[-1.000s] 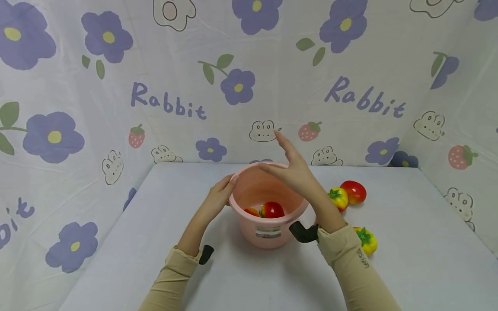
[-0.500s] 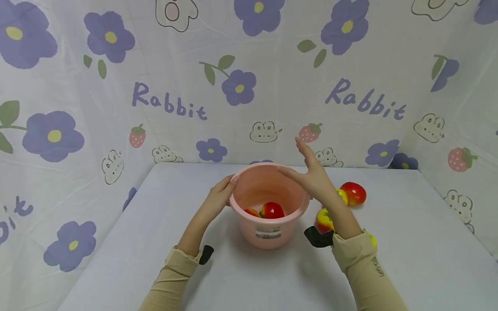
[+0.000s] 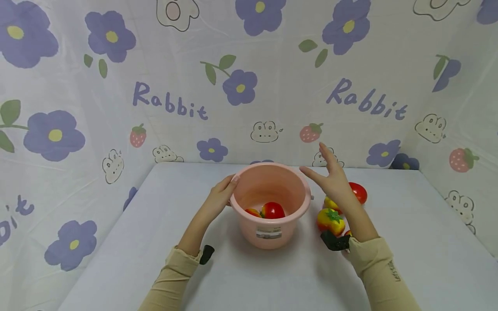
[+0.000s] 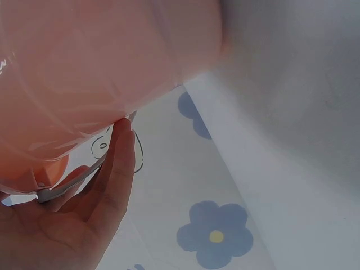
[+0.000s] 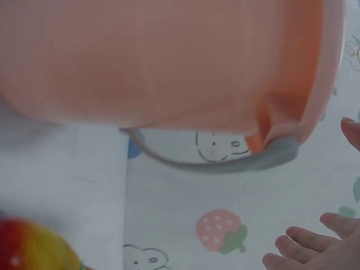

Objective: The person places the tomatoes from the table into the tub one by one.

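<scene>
A pink plastic bucket [image 3: 247, 231] stands on the white table, its mouth tipped slightly toward me. My left hand [image 3: 218, 196] holds it at the left rim, thumb over the edge and fingers against the outer wall. Inside lie a glossy red fruit [image 3: 273, 210] and part of a second red-and-orange one [image 3: 253, 212]. To the right of the bucket my right hand [image 3: 333, 183] is in the air, fingers and thumb spread, holding nothing. In the right wrist view the bucket's grey handle [image 5: 219, 167] hangs down along its side.
Right of the bucket are a red-and-yellow fruit with a green leafy top [image 3: 330, 221], a yellowish one [image 3: 332, 204] and a red one [image 3: 359, 193]. My right forearm partly covers them. A cloth printed with flowers and rabbits [image 3: 272, 99] rises behind the table [image 3: 183, 194].
My right hand has moved right, from over the bucket's mouth to beyond its right rim, fingers spread. The left hand and the bucket have stayed in place.
</scene>
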Available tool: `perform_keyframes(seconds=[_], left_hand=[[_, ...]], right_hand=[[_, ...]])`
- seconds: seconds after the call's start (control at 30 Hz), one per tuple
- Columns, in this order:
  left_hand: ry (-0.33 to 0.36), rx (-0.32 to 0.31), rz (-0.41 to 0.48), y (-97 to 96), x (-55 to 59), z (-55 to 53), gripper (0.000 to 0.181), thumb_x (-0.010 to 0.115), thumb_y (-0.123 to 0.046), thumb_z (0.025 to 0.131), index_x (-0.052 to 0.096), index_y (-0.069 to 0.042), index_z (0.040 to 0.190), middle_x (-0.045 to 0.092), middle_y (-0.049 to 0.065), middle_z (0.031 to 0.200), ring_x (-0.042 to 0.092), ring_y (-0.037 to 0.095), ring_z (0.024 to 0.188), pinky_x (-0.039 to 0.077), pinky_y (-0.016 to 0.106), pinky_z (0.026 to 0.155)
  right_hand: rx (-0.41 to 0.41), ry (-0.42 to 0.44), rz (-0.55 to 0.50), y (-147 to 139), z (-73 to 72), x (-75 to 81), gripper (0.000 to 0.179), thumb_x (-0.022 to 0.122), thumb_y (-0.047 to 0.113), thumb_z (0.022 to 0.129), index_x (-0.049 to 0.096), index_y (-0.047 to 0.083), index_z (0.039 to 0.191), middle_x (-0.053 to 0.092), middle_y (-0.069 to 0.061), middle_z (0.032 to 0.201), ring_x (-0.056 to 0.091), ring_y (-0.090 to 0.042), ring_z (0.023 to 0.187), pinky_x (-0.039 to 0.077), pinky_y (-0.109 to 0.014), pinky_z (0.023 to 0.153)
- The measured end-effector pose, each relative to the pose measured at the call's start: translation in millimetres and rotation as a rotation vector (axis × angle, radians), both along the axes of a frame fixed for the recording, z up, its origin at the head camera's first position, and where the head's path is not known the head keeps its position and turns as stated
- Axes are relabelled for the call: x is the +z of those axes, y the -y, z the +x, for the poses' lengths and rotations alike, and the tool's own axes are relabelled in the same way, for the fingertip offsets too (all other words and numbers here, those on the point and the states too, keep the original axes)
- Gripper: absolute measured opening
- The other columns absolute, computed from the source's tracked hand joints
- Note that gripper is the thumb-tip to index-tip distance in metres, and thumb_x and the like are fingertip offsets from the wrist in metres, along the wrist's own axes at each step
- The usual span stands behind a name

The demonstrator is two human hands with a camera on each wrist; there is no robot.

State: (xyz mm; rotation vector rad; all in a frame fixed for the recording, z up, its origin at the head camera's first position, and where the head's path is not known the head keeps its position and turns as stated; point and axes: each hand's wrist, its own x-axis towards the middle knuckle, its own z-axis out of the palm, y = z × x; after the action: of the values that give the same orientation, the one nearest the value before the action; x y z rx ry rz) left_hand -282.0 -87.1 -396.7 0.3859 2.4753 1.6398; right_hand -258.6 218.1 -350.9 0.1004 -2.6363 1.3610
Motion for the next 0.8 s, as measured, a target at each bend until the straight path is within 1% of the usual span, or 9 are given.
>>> perform_keyframes(seconds=[0.1,0.2,0.3,0.4,0.43,0.57,0.63,0.67,0.8], left_hand=[[-0.02,0.013,0.012,0.0,-6.6,-3.1,0.057,0.037,-0.048,0.104,0.04,-0.012,0.148,0.053,0.018,0.142,0.063,0.038,0.113,0.059,0.035,0.079],[-0.034,0.026,0.017,-0.5,-9.1,-3.2,0.058,0.039,-0.051,0.102,0.043,-0.014,0.147,0.056,0.016,0.14,0.064,0.035,0.11,0.059,0.034,0.077],[-0.038,0.029,0.019,-0.8,-9.5,-2.2,0.057,0.039,-0.051,0.102,0.044,-0.015,0.146,0.057,0.015,0.138,0.065,0.033,0.108,0.059,0.034,0.076],[-0.043,0.029,0.02,-0.6,-9.9,-1.8,0.057,0.039,-0.051,0.102,0.044,-0.015,0.146,0.057,0.015,0.138,0.065,0.034,0.108,0.059,0.033,0.076],[-0.037,0.025,0.018,-0.9,-5.3,1.3,0.056,0.039,-0.048,0.103,0.043,-0.014,0.147,0.056,0.016,0.139,0.064,0.035,0.109,0.059,0.034,0.077],[-0.041,0.029,0.016,-1.3,-5.4,1.3,0.056,0.039,-0.047,0.103,0.043,-0.013,0.147,0.056,0.016,0.139,0.065,0.035,0.108,0.06,0.034,0.077],[-0.043,0.029,0.014,-1.6,-5.1,1.5,0.056,0.039,-0.047,0.103,0.043,-0.013,0.147,0.056,0.016,0.139,0.065,0.035,0.108,0.06,0.035,0.078],[-0.051,0.034,0.015,-1.4,-9.3,-1.3,0.056,0.039,-0.049,0.103,0.043,-0.014,0.147,0.057,0.015,0.139,0.065,0.034,0.107,0.06,0.034,0.077],[-0.056,0.035,0.014,-1.6,-8.3,-0.3,0.057,0.039,-0.05,0.102,0.044,-0.014,0.147,0.057,0.015,0.139,0.065,0.033,0.107,0.06,0.034,0.076]], right_hand=[[-0.017,0.009,-0.009,-7,-0.2,-5.7,0.093,0.066,0.046,0.09,0.003,0.031,0.158,0.011,-0.009,0.166,0.014,-0.043,0.15,0.026,-0.07,0.109],[-0.031,0.019,-0.01,-14,0.2,-12.2,0.094,0.065,0.046,0.09,0.003,0.028,0.158,0.01,-0.01,0.165,0.014,-0.043,0.15,0.025,-0.069,0.111],[-0.049,0.036,-0.011,-21,0.3,-21.0,0.094,0.064,0.048,0.091,0.002,0.025,0.158,0.009,-0.012,0.165,0.014,-0.044,0.149,0.024,-0.069,0.111],[-0.081,0.058,-0.023,-28,-1.7,-31.3,0.095,0.064,0.05,0.09,0.002,0.025,0.158,0.01,-0.012,0.165,0.013,-0.044,0.15,0.023,-0.071,0.111],[-0.094,0.065,-0.027,-30,-2.7,-34.7,0.096,0.064,0.05,0.09,0.002,0.025,0.158,0.01,-0.013,0.165,0.013,-0.044,0.15,0.022,-0.071,0.11],[-0.123,0.1,-0.042,-38,-5.1,-46.2,0.097,0.064,0.05,0.09,0.002,0.023,0.158,0.011,-0.014,0.165,0.011,-0.043,0.15,0.021,-0.073,0.11],[-0.133,0.126,-0.045,-41,-5.2,-51.2,0.098,0.064,0.05,0.09,0.001,0.022,0.158,0.011,-0.015,0.165,0.012,-0.043,0.15,0.021,-0.072,0.11],[-0.135,0.138,-0.045,-43,-5.2,-53.8,0.098,0.064,0.051,0.09,0.0,0.021,0.158,0.011,-0.015,0.164,0.012,-0.043,0.15,0.022,-0.071,0.111],[-0.151,0.183,-0.042,-48,-5.6,-64.4,0.099,0.063,0.053,0.09,-0.001,0.021,0.158,0.012,-0.016,0.164,0.014,-0.044,0.149,0.024,-0.069,0.111]])
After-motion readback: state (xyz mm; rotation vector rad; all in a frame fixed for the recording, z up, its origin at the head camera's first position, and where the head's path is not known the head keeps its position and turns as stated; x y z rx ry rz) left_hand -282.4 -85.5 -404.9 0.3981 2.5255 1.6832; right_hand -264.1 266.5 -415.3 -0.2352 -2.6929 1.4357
